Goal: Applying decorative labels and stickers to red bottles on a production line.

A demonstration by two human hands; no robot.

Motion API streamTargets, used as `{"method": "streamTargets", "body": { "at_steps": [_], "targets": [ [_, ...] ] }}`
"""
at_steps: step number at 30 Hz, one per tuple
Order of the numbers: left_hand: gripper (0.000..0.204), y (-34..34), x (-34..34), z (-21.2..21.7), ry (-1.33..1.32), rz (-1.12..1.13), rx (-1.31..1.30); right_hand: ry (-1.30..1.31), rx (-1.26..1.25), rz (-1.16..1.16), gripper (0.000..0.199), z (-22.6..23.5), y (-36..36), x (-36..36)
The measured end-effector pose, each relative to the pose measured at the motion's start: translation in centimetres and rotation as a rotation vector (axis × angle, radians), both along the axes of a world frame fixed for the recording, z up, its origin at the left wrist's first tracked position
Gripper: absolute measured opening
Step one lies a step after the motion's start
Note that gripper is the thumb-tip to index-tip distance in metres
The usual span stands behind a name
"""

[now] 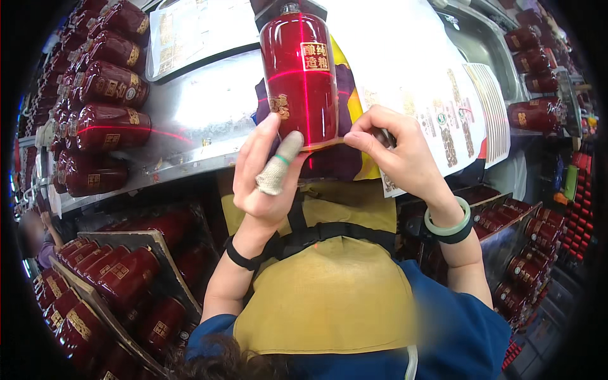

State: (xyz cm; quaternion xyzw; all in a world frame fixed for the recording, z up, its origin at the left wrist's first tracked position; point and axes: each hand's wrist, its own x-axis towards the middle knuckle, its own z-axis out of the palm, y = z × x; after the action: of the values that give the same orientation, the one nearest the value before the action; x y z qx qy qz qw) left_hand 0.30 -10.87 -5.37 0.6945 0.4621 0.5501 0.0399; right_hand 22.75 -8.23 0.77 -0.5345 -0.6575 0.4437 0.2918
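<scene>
A glossy dark-red bottle (297,82) with gold lettering lies on a purple cloth (345,155), its neck pointing away from me. Red laser lines cross on its surface. At the bottle's near end, my left hand (263,164) holds its lower left edge; a knitted finger cot (278,168) with a green band covers one digit pressed there. A thin gold-brown strip (326,145) runs along the base edge. My right hand (396,145) pinches the strip's right end between thumb and forefinger. A small dark object (384,137), its kind unclear, sits under the curled fingers of that hand.
Rows of red bottles (111,82) line the left side, with more at the right (535,114). Sheets of gold decals (443,114) lie right of the bottle, beside a metal basin (481,38). Wooden-sided crates (155,247) of bottles stand below the table. Another person (47,237) is far left.
</scene>
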Motion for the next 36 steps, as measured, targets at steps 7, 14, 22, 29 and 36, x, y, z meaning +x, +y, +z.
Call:
{"method": "streamTargets", "body": {
  "at_steps": [7, 14, 22, 29, 36],
  "targets": [
    [0.039, -0.2, -0.7, -0.4, -0.044, 0.0, -0.067, 0.17, -0.052, 0.018, 0.02, 1.0, -0.3, -0.5],
    [0.036, -0.2, -0.3, 0.4, 0.023, -0.009, 0.009, 0.164, 0.016, 0.142, 0.013, 4.1, -0.7, -2.0],
    [0.033, 0.0, -0.2, -0.9, -0.074, 0.016, -0.014, 0.142, 0.038, 0.064, 0.012, 4.3, -0.9, -0.9],
    [0.032, -0.1, -0.1, -1.2, -0.017, 0.03, 0.046, -0.021, 0.064, -0.025, 0.018, 1.8, -0.7, 0.7],
    [0.033, -0.5, -0.2, -1.0, 0.092, 0.051, 0.067, -0.015, 0.008, -0.054, 0.019, 0.8, -0.8, 0.9]
  ]
}}
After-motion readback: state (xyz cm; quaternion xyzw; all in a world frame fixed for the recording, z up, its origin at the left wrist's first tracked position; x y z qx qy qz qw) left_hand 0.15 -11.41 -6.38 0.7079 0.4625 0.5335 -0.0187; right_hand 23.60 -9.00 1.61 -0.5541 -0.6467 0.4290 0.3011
